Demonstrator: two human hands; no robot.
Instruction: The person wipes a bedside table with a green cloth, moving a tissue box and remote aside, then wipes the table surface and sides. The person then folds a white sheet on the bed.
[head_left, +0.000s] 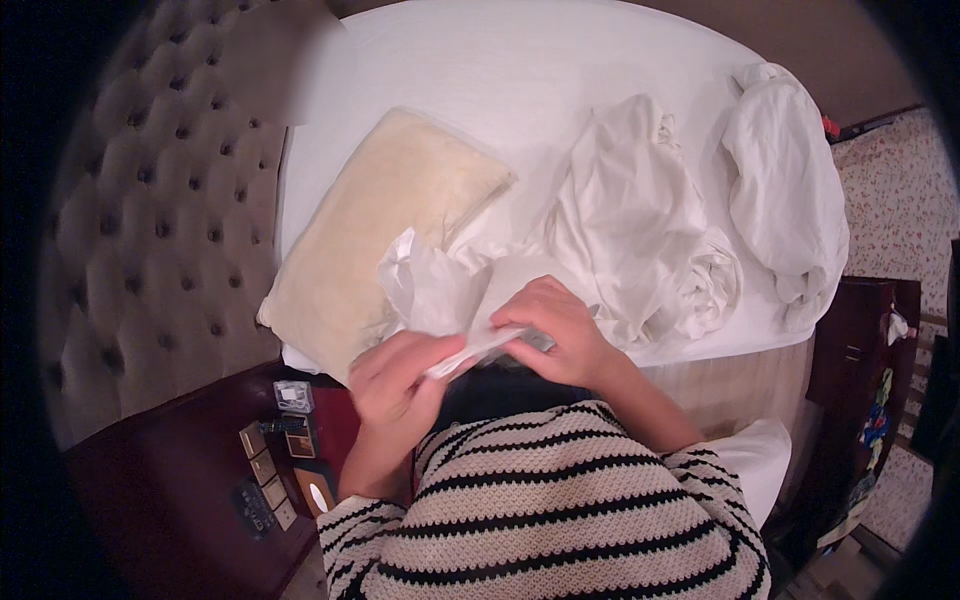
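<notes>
My left hand and my right hand pinch the edge of a white cloth between fingers and thumbs, close in front of my body. The cloth looks thin, perhaps a pillowcase, and hangs over the bed's near side; its far part rests by a cream pillow. That pillow lies slanted on the white sheet, bare of any cover. A crumpled white cloth lies to the right of my hands. Some blur hides the exact finger contact.
A tufted grey headboard borders the bed on the left. Another bundled white cloth lies at the bed's right end. Wall switches and a boxed cable are at lower left. A dark cabinet stands at right.
</notes>
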